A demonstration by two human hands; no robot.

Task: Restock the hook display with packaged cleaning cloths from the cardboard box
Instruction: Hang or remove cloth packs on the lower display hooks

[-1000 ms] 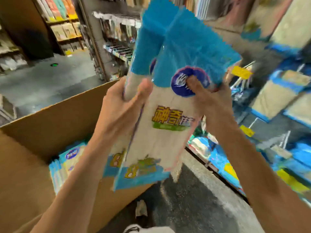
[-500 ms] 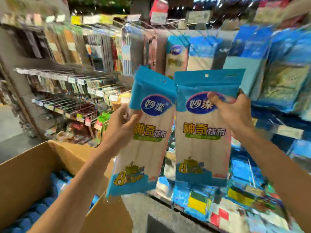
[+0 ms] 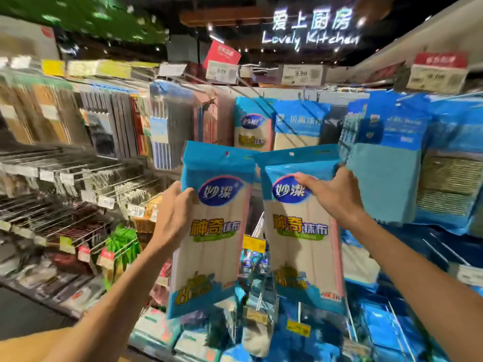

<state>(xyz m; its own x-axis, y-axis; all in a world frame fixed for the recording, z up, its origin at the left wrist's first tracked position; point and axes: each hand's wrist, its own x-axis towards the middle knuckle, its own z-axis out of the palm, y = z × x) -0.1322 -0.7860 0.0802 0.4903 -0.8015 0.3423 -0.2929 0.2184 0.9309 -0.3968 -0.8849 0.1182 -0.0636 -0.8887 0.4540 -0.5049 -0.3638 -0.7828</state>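
Both packs have risen toward the hook display since half a second ago, and the cardboard box has dropped out of view. Left hand (image 3: 173,218) grips the left cloth pack (image 3: 213,226) by its edge; right hand (image 3: 330,192) pinches the right cloth pack (image 3: 300,226) near its logo. Each pack hangs upright just below the matching hung pack (image 3: 252,124) on the hook display (image 3: 300,96). Likely risk: with both hands full, neither can steady a hook, so the small hang hole (image 3: 291,154) may miss the prong, tearing the header or knocking hung stock loose. The view is blurred, so hook tips are hard to judge.
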